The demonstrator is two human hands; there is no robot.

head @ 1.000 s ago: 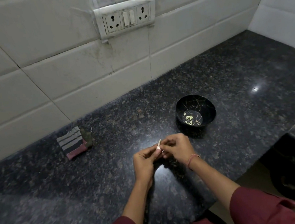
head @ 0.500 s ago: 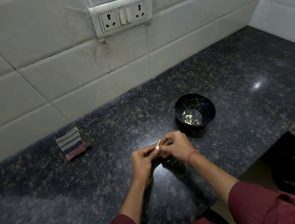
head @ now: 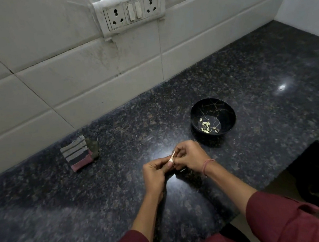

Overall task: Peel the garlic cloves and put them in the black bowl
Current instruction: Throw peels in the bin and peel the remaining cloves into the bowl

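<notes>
Nearest the camera, above the dark speckled worktop point(head: 64, 206), the left hand point(head: 154, 172) and the right hand point(head: 190, 156) meet with fingers curled, both pinching one small garlic clove point(head: 172, 158) by its pale skin. The grip is all fingertips on a tiny, likely slippery thing, so a hard tug at the skin could squirt the clove out onto the worktop or off its near edge. A pale scrap point(head: 182, 170), probably peel, lies just under the hands, and such bits could ride along to the black bowl point(head: 233, 114), which stands near, beyond the right hand, with peeled cloves point(head: 205, 126) already in it. A careless toss might miss its rim. The folded cloth point(head: 78, 152) lies well apart by the wall.
</notes>
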